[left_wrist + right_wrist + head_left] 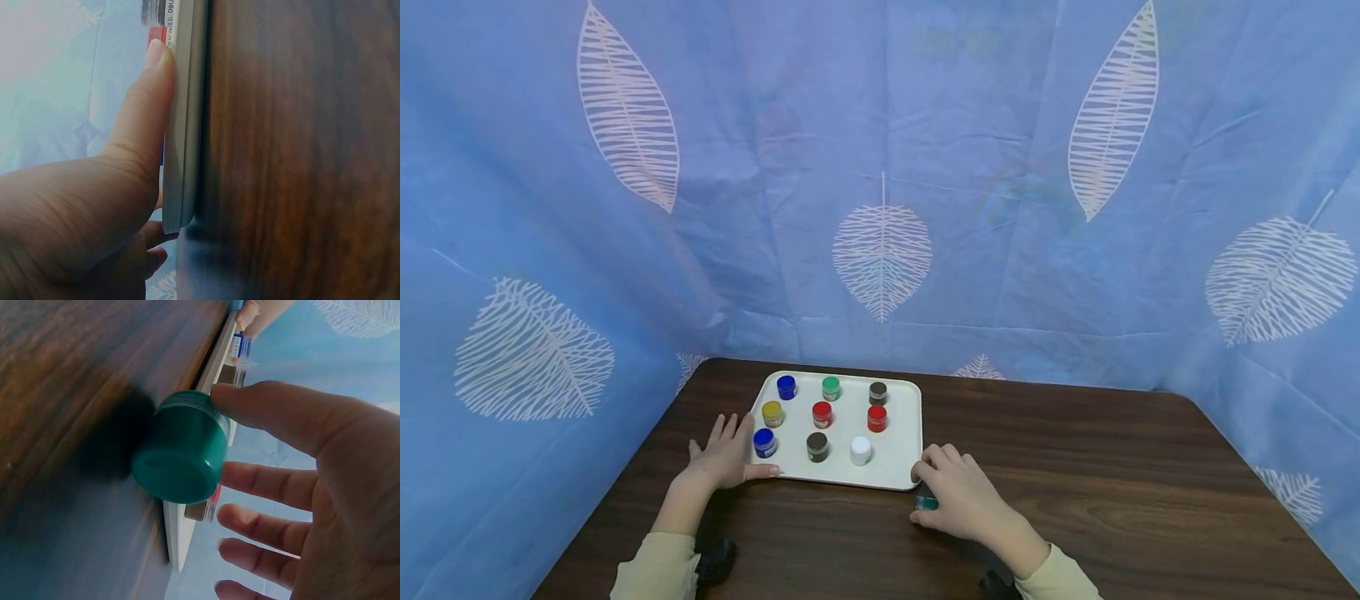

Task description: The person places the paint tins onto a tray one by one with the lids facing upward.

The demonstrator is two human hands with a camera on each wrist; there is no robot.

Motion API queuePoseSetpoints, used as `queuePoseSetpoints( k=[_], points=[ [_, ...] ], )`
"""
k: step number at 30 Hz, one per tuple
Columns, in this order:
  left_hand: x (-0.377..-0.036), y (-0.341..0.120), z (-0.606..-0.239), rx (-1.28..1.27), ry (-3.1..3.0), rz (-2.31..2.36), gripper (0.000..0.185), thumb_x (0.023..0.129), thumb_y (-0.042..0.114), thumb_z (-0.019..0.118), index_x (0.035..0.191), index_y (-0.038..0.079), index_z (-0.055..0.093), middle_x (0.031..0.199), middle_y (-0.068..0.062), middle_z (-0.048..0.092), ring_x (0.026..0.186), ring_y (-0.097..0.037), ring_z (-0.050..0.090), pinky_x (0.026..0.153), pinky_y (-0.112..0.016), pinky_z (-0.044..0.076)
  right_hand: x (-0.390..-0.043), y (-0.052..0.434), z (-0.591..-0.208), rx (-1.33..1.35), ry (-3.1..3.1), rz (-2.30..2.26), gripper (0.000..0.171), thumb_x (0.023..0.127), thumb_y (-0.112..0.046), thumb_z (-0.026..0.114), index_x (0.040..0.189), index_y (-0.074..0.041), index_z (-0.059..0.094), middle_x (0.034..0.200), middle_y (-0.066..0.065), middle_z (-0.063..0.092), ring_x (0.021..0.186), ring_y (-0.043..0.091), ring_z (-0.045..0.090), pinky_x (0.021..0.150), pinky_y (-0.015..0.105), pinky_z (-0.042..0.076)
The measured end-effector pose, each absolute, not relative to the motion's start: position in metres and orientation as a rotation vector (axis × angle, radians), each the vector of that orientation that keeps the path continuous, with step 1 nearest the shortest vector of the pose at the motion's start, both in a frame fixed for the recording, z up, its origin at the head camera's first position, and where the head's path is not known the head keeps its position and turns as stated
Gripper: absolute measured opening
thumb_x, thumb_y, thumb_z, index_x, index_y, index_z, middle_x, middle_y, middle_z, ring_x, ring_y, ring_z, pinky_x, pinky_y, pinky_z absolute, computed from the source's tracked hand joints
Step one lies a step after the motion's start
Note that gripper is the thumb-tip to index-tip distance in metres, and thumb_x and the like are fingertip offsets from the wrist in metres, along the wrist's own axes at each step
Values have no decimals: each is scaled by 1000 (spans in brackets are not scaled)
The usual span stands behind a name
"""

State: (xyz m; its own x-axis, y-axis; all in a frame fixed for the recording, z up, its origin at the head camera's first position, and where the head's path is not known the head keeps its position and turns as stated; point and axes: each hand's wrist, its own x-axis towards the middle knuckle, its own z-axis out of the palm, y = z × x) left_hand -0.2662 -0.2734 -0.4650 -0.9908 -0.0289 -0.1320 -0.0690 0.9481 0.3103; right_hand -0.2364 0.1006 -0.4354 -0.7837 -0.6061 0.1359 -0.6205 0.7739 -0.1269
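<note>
The person's right hand (964, 501) hovers at the near right corner of the white rectangular plastic tray (904, 467), its grip loose and released; only the thumb (262, 406) touches the small teal-lidded paint pot (181, 450), which stands on the dark wooden desk (1112, 483) just beside the tray's near rim; the left hand (724, 457) lies flat at the tray's near left corner, thumb (147, 106) pressed along the rim, fingers straight, holding nothing; to do this step well, the left hand should likely steady the tray while the right closes thumb and fingers round the pot's sides, lifting it upright over the rim into a free spot clear of the nine pots there.
</note>
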Motion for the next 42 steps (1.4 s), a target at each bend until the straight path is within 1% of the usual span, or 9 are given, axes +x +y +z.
queuePoseSetpoints(
  k=[6, 10, 18, 24, 29, 35, 42],
  points=[
    [-266, -273, -464, -79, 2979, 471, 125, 68, 75, 68, 153, -2, 19, 156, -34, 20, 146, -53, 7, 103, -82, 7, -239, 100, -437, 1025, -2890, 214, 34, 75, -45, 81, 94, -21, 65, 100, -5, 50, 91, 14, 42, 69, 31, 36],
    [-266, -272, -462, -76, 2976, 464, 124, 69, 74, 69, 153, -3, 19, 156, -34, 20, 146, -53, 7, 104, -82, 8, -240, 100, -440, 1039, -2918, 192, 32, 75, -44, 81, 95, -22, 67, 100, -5, 50, 89, 13, 40, 67, 28, 34],
    [-265, -271, -460, -74, 2971, 456, 123, 69, 73, 69, 153, -3, 19, 156, -34, 20, 146, -52, 7, 104, -82, 7, -240, 101, -441, 1047, -2926, 184, 33, 74, -41, 82, 96, -22, 68, 99, -5, 50, 88, 13, 40, 67, 28, 34],
    [-264, -270, -458, -72, 2972, 450, 123, 68, 73, 69, 152, -3, 21, 155, -35, 21, 146, -53, 8, 103, -82, 9, -242, 102, -440, 1055, -2913, 201, 31, 74, -40, 83, 94, -22, 67, 102, -5, 52, 90, 13, 43, 67, 28, 36],
    [-264, -271, -459, -71, 2969, 455, 124, 67, 75, 68, 152, -3, 21, 155, -35, 21, 146, -53, 7, 103, -82, 8, -244, 104, -439, 1035, -2883, 231, 30, 74, -39, 83, 92, -20, 68, 103, -4, 56, 90, 14, 45, 68, 30, 40],
    [-264, -272, -463, -67, 2975, 454, 125, 67, 76, 68, 152, -3, 21, 155, -34, 21, 146, -53, 7, 103, -82, 8, -247, 107, -439, 997, -2835, 309, 29, 74, -37, 83, 87, -19, 65, 103, -4, 56, 89, 12, 44, 66, 27, 38],
    [-263, -271, -460, -65, 2977, 456, 123, 69, 73, 69, 153, -3, 21, 156, -34, 21, 146, -52, 8, 103, -82, 9, -253, 109, -436, 968, -2760, 396, 27, 74, -34, 82, 87, -19, 65, 103, -5, 57, 87, 11, 45, 67, 25, 38]
  ],
)
